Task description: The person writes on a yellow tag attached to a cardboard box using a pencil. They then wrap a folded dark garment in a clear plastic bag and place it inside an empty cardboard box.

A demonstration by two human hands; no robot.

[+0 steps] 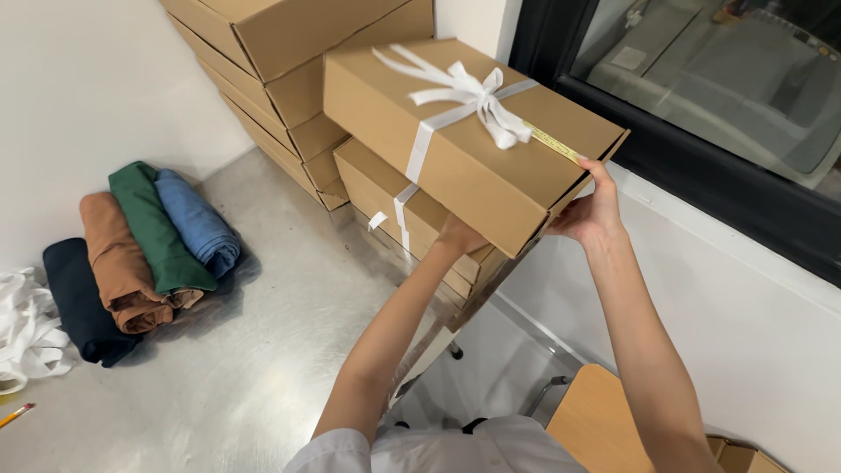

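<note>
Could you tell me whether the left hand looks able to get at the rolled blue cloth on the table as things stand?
Probably not right now: the left hand is under the ribboned box, bearing it with the right hand. The blue roll lies uncovered.

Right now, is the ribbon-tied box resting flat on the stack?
No, the ribbon-tied box is tilted, held up by the left hand and right hand.

Both hands [526,228] holding ribboned cardboard box [464,131], stacked boxes [289,61] behind
</note>
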